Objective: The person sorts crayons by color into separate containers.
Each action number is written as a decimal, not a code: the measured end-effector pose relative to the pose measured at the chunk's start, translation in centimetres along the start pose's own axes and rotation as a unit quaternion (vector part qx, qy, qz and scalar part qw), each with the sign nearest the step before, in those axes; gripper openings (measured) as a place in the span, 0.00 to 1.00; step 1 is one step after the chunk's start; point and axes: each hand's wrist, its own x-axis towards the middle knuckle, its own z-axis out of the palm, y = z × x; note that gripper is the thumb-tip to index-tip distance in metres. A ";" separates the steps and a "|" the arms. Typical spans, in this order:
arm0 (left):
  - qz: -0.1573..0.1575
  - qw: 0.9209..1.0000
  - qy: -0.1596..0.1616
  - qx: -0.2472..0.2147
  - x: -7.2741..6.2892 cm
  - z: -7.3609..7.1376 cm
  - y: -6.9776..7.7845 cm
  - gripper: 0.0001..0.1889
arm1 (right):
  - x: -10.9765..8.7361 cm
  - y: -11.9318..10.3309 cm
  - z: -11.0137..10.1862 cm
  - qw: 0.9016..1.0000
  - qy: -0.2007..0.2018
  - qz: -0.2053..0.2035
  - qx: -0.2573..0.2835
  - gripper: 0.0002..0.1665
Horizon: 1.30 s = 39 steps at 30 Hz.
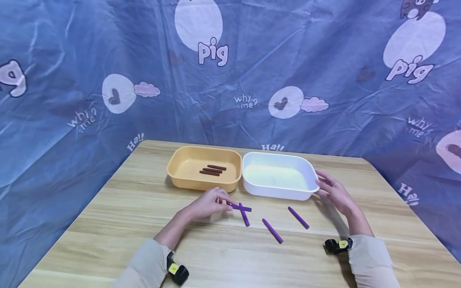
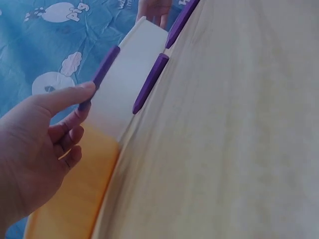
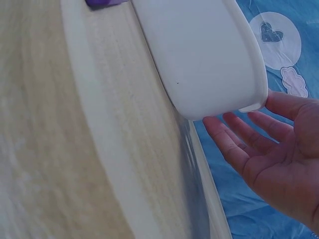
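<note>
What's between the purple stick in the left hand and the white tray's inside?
Only the near wall of the white tray. Nothing else visible blocks the held purple stick; another purple stick lies lower, on the table.

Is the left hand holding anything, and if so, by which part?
Yes: a purple stick, pinched near one end by the left hand.

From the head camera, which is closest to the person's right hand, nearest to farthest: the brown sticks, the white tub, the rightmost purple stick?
1. White tub: right hand touches its right end.
2. Rightmost purple stick: on the table, on the wearer's side of the tub.
3. Brown sticks: off to the left, inside the orange tub.
</note>
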 end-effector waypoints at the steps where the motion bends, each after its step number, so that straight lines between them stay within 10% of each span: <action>1: 0.004 1.000 0.000 0.005 0.1 0.0 0.1 0.11 | -0.1 0.0 0.0 1.000 0.001 0.000 0.001 0.36; 39: 0.022 0.997 0.063 0.048 9.1 0.3 3.9 0.09 | -0.2 -0.2 0.2 1.000 0.008 0.010 0.012 0.37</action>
